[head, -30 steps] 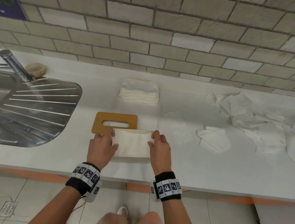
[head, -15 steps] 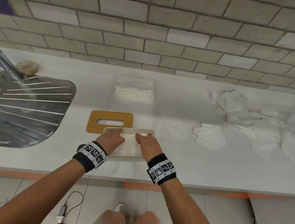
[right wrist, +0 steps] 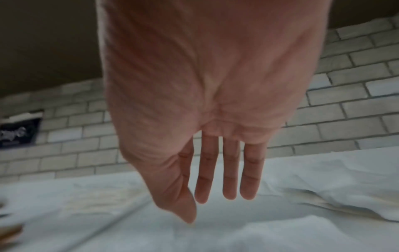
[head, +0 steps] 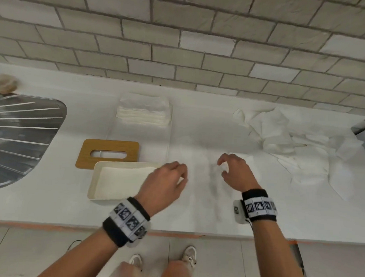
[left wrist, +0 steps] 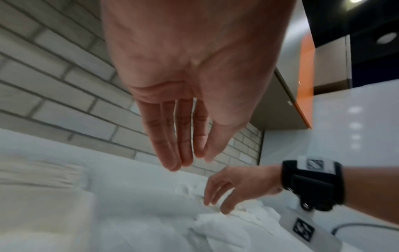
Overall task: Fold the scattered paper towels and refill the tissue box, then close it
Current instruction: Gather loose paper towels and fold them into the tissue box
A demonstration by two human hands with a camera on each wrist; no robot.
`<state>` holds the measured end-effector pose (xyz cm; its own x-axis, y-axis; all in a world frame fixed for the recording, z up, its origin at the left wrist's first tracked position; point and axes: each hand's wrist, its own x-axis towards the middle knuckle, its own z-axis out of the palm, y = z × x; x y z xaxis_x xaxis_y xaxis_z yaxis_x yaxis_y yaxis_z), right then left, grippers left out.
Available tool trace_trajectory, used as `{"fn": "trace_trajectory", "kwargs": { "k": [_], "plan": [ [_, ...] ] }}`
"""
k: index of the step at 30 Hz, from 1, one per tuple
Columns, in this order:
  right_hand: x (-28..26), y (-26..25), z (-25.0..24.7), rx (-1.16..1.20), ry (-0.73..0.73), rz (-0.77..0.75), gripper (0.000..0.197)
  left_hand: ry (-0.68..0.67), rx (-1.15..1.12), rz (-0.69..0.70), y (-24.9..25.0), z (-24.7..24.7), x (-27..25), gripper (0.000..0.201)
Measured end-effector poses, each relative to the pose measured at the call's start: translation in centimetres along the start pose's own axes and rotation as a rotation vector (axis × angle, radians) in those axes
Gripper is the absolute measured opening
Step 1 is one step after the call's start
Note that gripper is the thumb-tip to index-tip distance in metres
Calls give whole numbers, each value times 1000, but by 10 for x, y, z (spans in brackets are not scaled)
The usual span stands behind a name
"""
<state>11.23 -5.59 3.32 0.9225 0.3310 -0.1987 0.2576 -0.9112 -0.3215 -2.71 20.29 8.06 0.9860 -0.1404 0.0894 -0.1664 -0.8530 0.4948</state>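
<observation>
The cream tissue box [head: 96, 174] sits open on the white counter with folded white towels lying inside it. Its wooden lid [head: 87, 153], with a slot in the middle, lies flat just behind the box. A stack of folded towels [head: 143, 111] rests further back. Scattered unfolded paper towels [head: 282, 138] cover the counter's right side. My left hand [head: 176, 173] hovers empty over the box's right end, fingers straight in the left wrist view [left wrist: 179, 153]. My right hand [head: 228, 167] hangs empty, fingers relaxed, above a flat towel [head: 197, 160]; its fingers [right wrist: 228, 184] are spread in the right wrist view.
A steel sink drainboard [head: 20, 135] fills the left of the counter, with a small beige object [head: 4, 84] behind it. A brick wall [head: 181, 44] backs the counter. The counter's front edge [head: 173, 232] runs below my wrists, above a tiled floor.
Both hands have left the towels in the tissue box and moved right, toward the loose towels. The view has shifted right with them.
</observation>
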Motion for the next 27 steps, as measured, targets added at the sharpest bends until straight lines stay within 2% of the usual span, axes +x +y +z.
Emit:
{"fn": "trace_trajectory", "kwargs": {
  "k": [3,6,8,10,12,15,17,18,20,22,24,27],
  "plan": [
    [29,54,-6,-86,-121,-23,53,-118,51,-67,30,59,52,16],
    [49,88,-3,-159,-166,-102,64,-192,130,-168,37,110,97,25],
    [58,101,2,-219,-192,-158,57,-228,201,-211,27,137,116,37],
    [61,111,6,-288,-187,-243,38,-254,265,-234,13,158,125,44],
    [61,121,9,-277,-153,-303,25,-256,302,-225,3,171,127,40],
    [58,133,6,-190,-129,-313,23,-176,385,-182,-4,181,122,30],
    [52,139,-2,-93,-106,-320,22,-133,351,-173,-1,180,120,21],
    [48,139,-9,-25,-99,-322,22,-94,239,-195,3,175,120,14],
    [37,136,-27,172,-102,-306,25,40,-159,-310,17,158,123,7],
    [23,129,-44,391,-80,-284,26,254,-570,-434,32,139,127,16],
    [11,121,-59,559,12,-288,23,431,-897,-519,45,121,128,23],
    [-3,114,-72,762,65,-300,26,514,-1217,-513,51,104,119,33]
  ]
}}
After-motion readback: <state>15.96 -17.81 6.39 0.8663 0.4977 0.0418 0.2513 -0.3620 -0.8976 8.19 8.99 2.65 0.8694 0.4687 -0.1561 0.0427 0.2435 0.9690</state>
